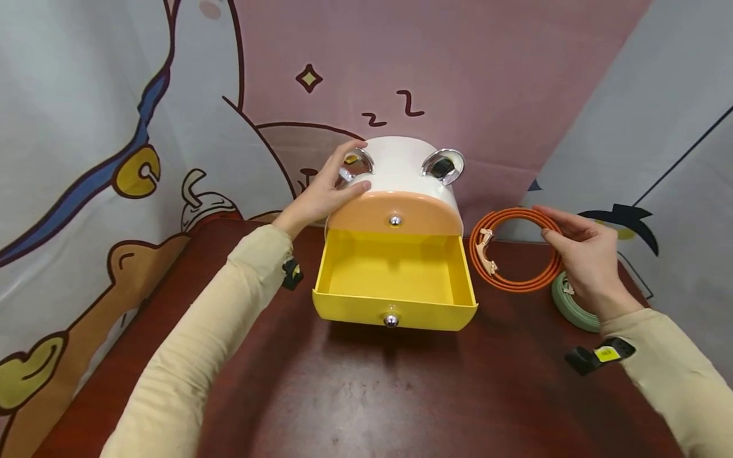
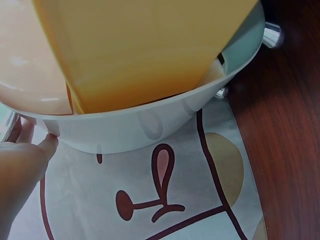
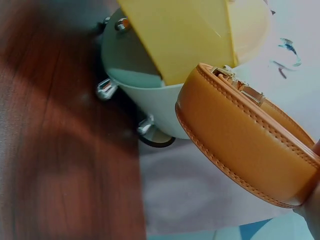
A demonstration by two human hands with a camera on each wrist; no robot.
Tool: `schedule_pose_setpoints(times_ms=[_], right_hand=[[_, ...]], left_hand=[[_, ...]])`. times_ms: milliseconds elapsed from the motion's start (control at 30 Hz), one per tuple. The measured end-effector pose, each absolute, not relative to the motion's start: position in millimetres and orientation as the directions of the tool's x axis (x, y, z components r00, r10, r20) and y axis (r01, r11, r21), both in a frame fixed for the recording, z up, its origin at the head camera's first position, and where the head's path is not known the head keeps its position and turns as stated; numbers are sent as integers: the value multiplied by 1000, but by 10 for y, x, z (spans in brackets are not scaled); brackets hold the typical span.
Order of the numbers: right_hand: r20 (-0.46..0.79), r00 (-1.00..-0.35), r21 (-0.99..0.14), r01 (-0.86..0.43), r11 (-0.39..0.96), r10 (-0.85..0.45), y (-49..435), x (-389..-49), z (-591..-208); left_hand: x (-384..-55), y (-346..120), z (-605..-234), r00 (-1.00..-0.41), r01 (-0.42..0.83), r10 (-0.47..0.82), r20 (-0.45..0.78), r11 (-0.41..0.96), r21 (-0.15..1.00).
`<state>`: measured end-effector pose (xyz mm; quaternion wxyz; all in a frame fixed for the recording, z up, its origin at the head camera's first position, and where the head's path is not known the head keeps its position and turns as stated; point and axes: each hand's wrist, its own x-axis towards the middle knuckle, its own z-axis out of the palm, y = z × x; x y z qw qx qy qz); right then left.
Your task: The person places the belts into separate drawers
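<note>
Right grip [image 1: 590,254] pinches coiled orange belt [image 3: 242,142], right of white box [image 1: 401,159] with 2 ears [image 1: 459,163]. Left grip [image 1: 326,191], spread wide, rests on box by left ear. Yellow drawer [image 1: 355,309] juts toward near side. Green coil [image 1: 572,313] on counter [image 1: 366,407], right.

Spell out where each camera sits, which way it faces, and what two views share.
Head: on the head, looking forward and down at the white cabinet and open yellow drawer; the left hand, right hand and both sleeves show.
Left wrist: on that wrist, facing the white cabinet's side; part of the left hand shows at the left edge.
Right wrist: on that wrist, looking past the orange belt toward the white cabinet; a sliver of the right hand shows.
Shared: head and right wrist both show the orange belt.
</note>
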<state>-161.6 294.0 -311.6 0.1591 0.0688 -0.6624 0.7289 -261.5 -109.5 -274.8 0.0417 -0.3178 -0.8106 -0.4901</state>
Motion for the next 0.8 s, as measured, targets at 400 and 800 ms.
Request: schedule_pose_setpoints(times_ms=[400,800], right_hand=[[388,-912,-916,-398,-58,130,2888,-1495,-2814],[402,-911,-903,-411,-126,93,2630,-1418,-2602]], left_hand=[[-2568,-1073,-2676,-801,538,477,363,306,785],[-2291,-1027,-2475,-812,526,469,347,333,783]])
